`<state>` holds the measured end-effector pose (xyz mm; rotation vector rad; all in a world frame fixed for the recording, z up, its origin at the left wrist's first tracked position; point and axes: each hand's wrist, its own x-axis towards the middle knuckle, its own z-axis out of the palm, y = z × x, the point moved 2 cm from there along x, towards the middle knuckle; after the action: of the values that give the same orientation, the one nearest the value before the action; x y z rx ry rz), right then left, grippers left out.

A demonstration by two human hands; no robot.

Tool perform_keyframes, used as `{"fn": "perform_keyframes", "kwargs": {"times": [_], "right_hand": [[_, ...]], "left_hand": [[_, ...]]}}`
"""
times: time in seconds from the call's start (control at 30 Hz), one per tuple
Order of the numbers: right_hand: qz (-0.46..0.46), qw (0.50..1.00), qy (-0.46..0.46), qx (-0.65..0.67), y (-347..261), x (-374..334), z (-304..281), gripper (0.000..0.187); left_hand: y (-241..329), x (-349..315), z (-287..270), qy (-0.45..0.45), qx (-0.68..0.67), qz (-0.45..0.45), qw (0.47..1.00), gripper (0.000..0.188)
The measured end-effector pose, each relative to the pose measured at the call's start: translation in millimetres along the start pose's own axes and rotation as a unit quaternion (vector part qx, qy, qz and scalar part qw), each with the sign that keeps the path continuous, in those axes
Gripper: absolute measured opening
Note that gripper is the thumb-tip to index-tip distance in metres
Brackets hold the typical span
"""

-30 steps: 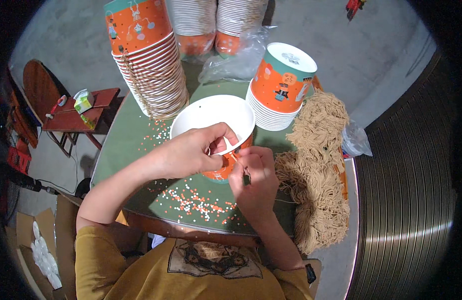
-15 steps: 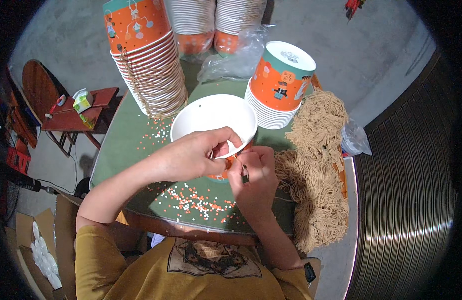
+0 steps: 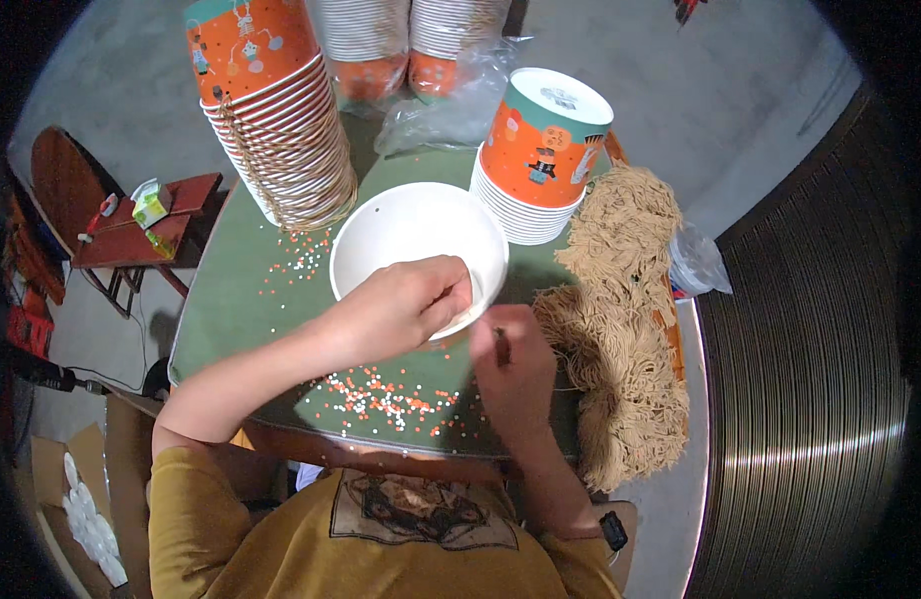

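A white-lined paper bucket (image 3: 406,225) stands upright on the green-covered table in front of me, its mouth facing up. My left hand (image 3: 421,295) reaches over its near rim, fingertips pinched together against the inner wall at the right; whatever they grip is hidden. Just outside that rim, my right hand (image 3: 515,364) is curled closed and slightly blurred, and what it holds cannot be made out. Loose tan cords (image 3: 630,329) lie in a thick bundle to the right of this hand. Small orange and white dots (image 3: 391,399) are scattered on the cloth below the bucket.
A tall stack of upturned orange buckets with cord handles (image 3: 281,140) rises at the back left. Another upturned stack (image 3: 540,160) stands at the back right. Behind them are plastic-wrapped bucket stacks (image 3: 361,50). An open cardboard box (image 3: 56,459) sits low at left; a ridged shutter (image 3: 810,399) borders the right.
My right hand has pulled slightly away from the rim, to the right and down. The left fingers have moved from straddling the rim to pinching inside the bucket. The whole view has shifted slightly.
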<state>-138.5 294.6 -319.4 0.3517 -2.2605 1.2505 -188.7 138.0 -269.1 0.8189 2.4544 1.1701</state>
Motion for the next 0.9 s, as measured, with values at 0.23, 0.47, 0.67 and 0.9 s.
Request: {"fn": "perform_keyframes", "kwargs": {"times": [0.23,0.47,0.67,0.9], "right_hand": [[0.155,0.979,-0.091,0.093,2,20,-15,0.017],[0.233,0.943,-0.089,0.222,15,24,-11,0.018],[0.288,0.901,-0.113,0.304,21,24,-11,0.016],[0.244,0.898,-0.208,0.301,-15,47,-44,0.015]], "left_hand": [[3,4,5,0.163,0.049,0.123,0.978,0.006],[2,11,9,0.050,-0.204,0.009,0.978,0.035],[-3,19,17,-0.007,-0.289,-0.053,0.956,0.037],[-6,22,16,-0.021,-0.357,-0.060,0.932,0.010]]}}
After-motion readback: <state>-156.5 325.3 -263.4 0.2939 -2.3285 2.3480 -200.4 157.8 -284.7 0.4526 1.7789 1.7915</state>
